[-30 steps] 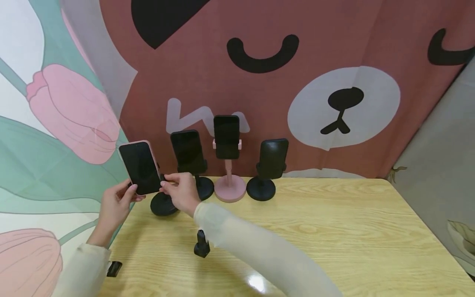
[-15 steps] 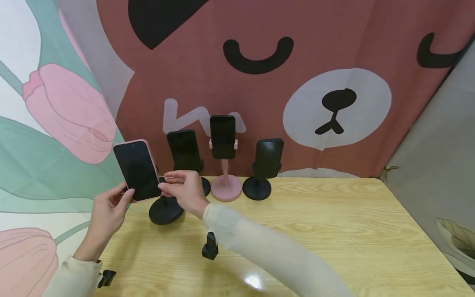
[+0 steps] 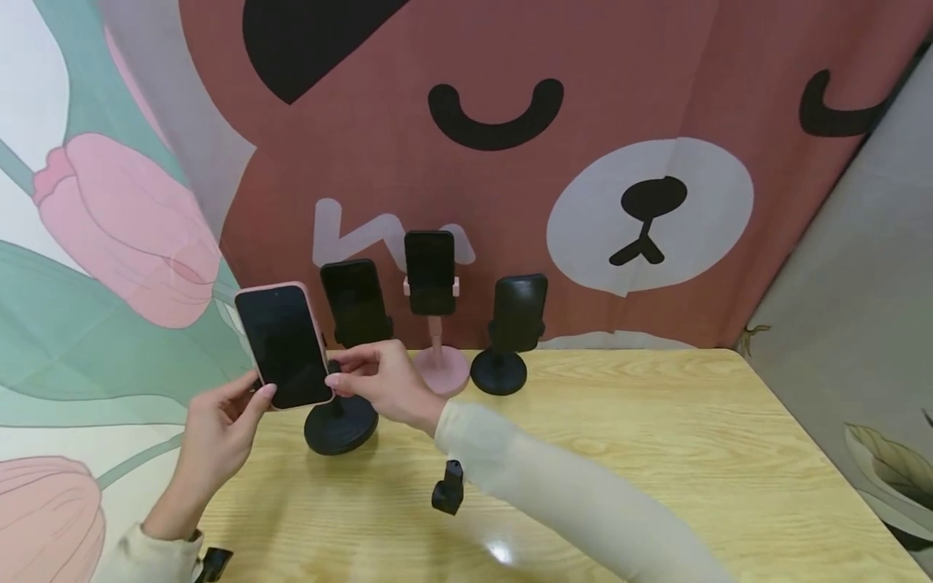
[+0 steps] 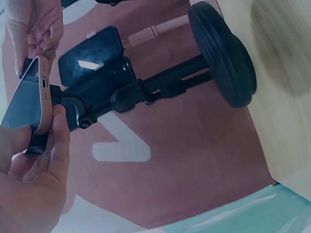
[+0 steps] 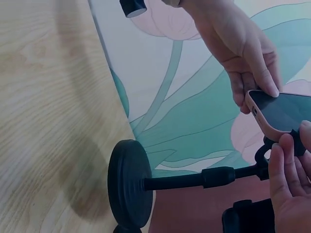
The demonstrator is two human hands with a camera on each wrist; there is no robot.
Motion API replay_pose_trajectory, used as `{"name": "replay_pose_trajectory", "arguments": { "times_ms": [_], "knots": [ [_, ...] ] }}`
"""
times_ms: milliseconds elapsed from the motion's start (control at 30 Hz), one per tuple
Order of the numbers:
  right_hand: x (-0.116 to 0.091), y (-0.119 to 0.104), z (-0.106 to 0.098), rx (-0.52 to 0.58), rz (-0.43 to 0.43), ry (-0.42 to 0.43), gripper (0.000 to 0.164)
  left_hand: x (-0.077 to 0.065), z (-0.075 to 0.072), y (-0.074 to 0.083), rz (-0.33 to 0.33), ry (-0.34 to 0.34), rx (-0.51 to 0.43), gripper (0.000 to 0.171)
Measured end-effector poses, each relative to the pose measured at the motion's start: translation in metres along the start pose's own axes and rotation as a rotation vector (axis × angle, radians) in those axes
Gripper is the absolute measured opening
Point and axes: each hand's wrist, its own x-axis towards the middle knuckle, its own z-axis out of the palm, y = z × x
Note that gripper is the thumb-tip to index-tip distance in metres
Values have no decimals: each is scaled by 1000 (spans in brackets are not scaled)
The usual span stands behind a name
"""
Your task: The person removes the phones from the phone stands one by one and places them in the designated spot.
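A phone (image 3: 283,346) in a pink case sits in the clamp of a black phone stand (image 3: 341,425), its dark screen facing me. My left hand (image 3: 219,433) grips the phone's lower left edge, thumb on the front and fingers behind; in the left wrist view a black clamp arm (image 4: 38,142) lies between them. On the other side, my right hand (image 3: 389,385) pinches the stand's clamp at the phone's right edge. The stand's round base (image 5: 130,184) and thin pole (image 5: 175,182) show below in the right wrist view.
Behind stand more phones on stands: a black one (image 3: 357,304) partly hidden by my right hand, a pink stand (image 3: 440,371) and another black stand (image 3: 499,372). The wooden table (image 3: 641,437) meets a bear-print cloth (image 3: 496,194) at the back.
Both hands have brought the phone and its stand nearer to me and slightly right, away from the other stands. The grips look the same.
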Motion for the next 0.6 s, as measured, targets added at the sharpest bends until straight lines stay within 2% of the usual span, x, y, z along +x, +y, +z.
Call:
{"name": "replay_pose_trajectory", "arguments": {
  "times_ms": [367,600],
  "knots": [
    [-22,-9,-23,-44,-35,2,35,2,19,23,84,38,-76,34],
    [-35,-11,-39,-76,-27,33,35,4,33,38,111,31,-48,31]
  ]
}}
